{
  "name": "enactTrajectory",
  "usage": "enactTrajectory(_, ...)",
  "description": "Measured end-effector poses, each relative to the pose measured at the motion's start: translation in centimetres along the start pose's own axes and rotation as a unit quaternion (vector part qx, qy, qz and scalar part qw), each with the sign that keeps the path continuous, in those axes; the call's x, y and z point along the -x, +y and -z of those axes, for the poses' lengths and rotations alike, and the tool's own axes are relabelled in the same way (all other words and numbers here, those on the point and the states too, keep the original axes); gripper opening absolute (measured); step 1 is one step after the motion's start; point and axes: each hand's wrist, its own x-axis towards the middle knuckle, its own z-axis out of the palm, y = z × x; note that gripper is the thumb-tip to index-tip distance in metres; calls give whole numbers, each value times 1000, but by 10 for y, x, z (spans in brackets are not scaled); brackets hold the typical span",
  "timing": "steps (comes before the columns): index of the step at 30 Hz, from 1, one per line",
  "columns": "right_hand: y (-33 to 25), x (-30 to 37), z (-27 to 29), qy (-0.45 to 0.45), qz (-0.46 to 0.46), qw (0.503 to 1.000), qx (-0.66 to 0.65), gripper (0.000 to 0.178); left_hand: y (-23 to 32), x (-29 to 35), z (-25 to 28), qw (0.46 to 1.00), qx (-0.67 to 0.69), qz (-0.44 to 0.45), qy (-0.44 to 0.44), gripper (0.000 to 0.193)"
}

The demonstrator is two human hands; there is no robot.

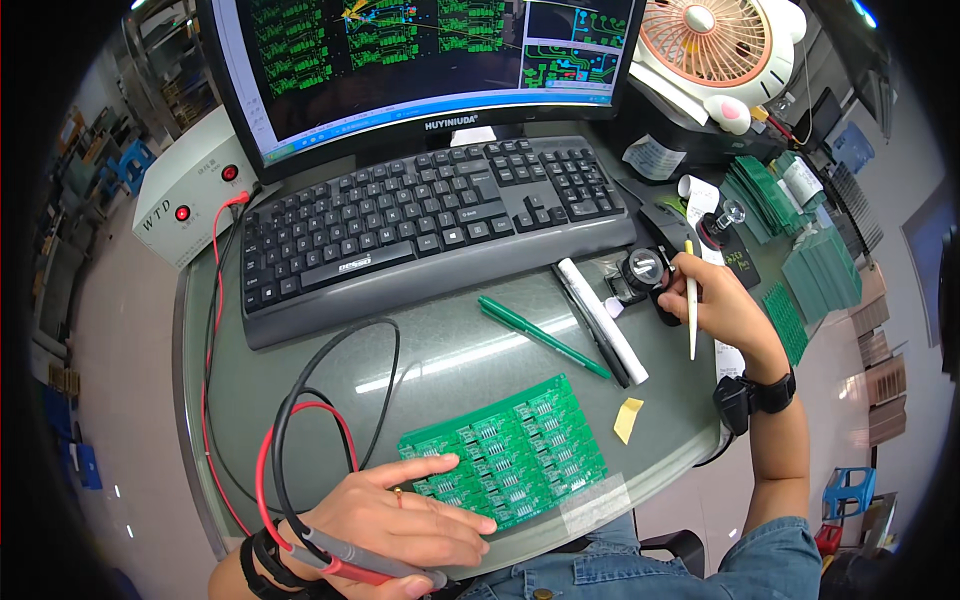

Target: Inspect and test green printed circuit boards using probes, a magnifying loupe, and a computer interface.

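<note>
The person's left hand (408, 525) rests half-spread on the green circuit board (540, 440) near the worktop's (672, 405) front edge, seemingly steadying it, probes (358, 574) nipped beside the thumb, perhaps kept handy, while the right hand's (725, 302) fingers close around a pale pen (692, 325).

Under the left fingers (435, 465) we note a glossy green circuit board (520, 462); beyond their tips, smooth, glassy tabletop (672, 405) catching glare — then a matt black plastic keyboard (425, 222). Between the right fingers (705, 272), a smooth, plastic-looking white stick (692, 325); nearer us, matt yellow paper (628, 419).
</note>
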Motion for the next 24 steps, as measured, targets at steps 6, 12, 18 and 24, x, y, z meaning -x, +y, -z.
enactTrajectory(6,-12,9,7,150,33,988,2,16,-1,-3,0,1000,6,-6,0,45)
enactTrajectory(12,-88,31,-3,58,216,971,-83,12,-1,-1,1,1000,5,1,-2,45)
enactTrajectory(18,-105,32,-52,-67,308,941,-118,17,-4,-2,0,1000,12,3,-6,48)
enactTrajectory(24,-90,29,-67,-56,331,937,-99,20,2,-7,-2,999,25,12,46,46)
